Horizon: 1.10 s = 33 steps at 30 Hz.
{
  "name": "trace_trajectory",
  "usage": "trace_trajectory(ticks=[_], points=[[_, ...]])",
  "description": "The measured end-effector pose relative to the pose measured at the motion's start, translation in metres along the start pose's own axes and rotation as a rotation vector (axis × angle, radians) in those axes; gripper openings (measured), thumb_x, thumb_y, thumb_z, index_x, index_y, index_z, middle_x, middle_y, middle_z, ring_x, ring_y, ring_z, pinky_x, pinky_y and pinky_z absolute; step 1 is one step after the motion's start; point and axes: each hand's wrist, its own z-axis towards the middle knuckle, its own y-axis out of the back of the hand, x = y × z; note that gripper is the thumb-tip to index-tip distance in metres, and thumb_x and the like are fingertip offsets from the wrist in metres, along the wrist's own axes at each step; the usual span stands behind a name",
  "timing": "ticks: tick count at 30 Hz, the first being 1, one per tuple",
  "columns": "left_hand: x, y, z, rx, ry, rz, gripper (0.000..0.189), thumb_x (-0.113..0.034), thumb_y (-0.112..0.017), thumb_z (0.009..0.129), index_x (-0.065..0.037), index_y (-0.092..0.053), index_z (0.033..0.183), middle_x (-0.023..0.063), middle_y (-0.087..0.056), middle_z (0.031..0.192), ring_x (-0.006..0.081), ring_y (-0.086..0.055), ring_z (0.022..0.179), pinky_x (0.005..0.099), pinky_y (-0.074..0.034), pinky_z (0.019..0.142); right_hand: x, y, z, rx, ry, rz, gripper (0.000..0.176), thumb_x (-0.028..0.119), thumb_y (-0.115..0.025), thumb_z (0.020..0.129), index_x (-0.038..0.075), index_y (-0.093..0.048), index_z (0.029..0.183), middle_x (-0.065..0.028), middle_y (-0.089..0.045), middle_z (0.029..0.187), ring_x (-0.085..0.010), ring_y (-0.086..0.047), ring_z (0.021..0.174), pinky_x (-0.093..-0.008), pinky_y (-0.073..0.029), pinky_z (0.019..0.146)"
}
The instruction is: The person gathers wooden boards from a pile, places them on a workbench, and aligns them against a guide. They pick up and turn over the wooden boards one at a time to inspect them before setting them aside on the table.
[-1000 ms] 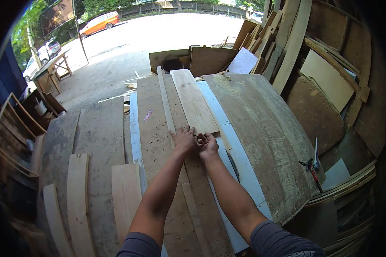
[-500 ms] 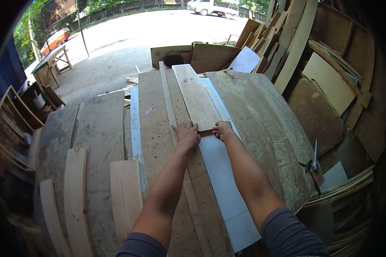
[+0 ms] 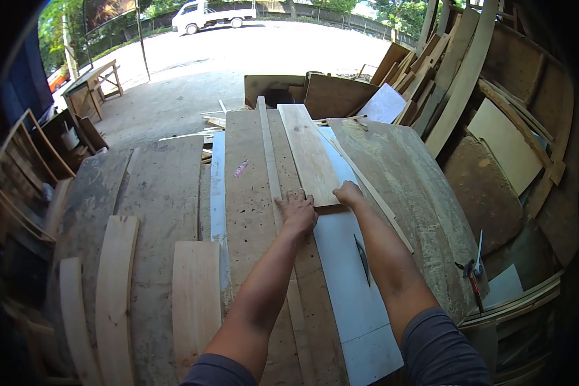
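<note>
A pale wooden board [image 3: 310,151] lies lengthwise on the worktop, its end grain facing me. My left hand [image 3: 297,211] rests palm down at its near left corner, fingers spread over the worktop and a long straight wooden strip [image 3: 268,154]. At the near right corner my right hand [image 3: 349,193] is closed, gripping the board's edge; its fingertips are hidden. To the right, a thin loose strip of wood [image 3: 383,204] slants away from the board. Under my right forearm, a narrow dark blade-like shape [image 3: 362,258] shows at the light blue sheet [image 3: 347,283].
Several cut boards [image 3: 196,302] lie on the left worktop [image 3: 164,186]. A hammer [image 3: 475,286] is at the right edge. Scrap wood [image 3: 431,71] leans at the back right. A table [image 3: 93,87] stands outside, and a white truck [image 3: 215,14] is on the road.
The thin strip has separated from the board's right side and now lies slanted to the right. My right hand has closed at the board's corner. The view has shifted, and the truck appears further left.
</note>
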Motion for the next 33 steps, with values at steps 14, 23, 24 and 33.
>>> trace_trajectory(ticks=[14,23,24,33], points=[[0.004,-0.005,-0.019,-0.072,-0.113,-0.168,0.054,-0.042,-0.055,0.090,-0.010,-0.053,0.132,0.0108,-0.041,0.146,0.0391,-0.025,0.141,0.0721,-0.006,0.108,-0.023,0.002,0.014,0.224,-0.229,0.921,0.043,0.027,-0.076,0.079,-0.007,-0.065,0.102,-0.0175,-0.068,0.096,-0.0268,-0.067,0.084,-0.0387,-0.053,0.069],[-0.022,0.011,-0.073,-0.210,-0.097,-0.715,0.062,-0.056,-0.051,0.091,-0.003,-0.060,0.124,0.0222,-0.060,0.121,0.0399,-0.057,0.110,0.0502,-0.046,0.093,-0.018,0.102,-0.161,-0.116,0.261,0.173,0.043,0.036,-0.077,0.066,-0.002,-0.065,0.084,-0.0180,-0.066,0.077,-0.0272,-0.065,0.068,-0.0392,-0.051,0.065],[-0.032,0.020,-0.080,-0.080,0.048,-1.050,0.069,-0.058,-0.054,0.089,-0.002,-0.055,0.129,0.0225,-0.058,0.122,0.0387,-0.058,0.108,0.0495,-0.049,0.088,-0.015,0.110,-0.193,-0.129,0.287,0.095,0.041,0.035,-0.075,0.067,-0.001,-0.064,0.082,-0.0188,-0.066,0.078,-0.0297,-0.065,0.070,-0.0407,-0.051,0.067],[-0.087,0.020,-0.183,-0.020,0.133,-1.532,0.054,-0.021,-0.069,0.079,0.003,-0.045,0.121,0.0175,-0.059,0.106,0.0293,-0.065,0.086,0.0405,-0.058,0.071,-0.022,0.115,-0.411,-0.037,0.311,-0.112,0.051,0.049,-0.071,0.076,0.001,-0.060,0.090,-0.0177,-0.061,0.093,-0.0359,-0.066,0.086,-0.0459,-0.053,0.077]])
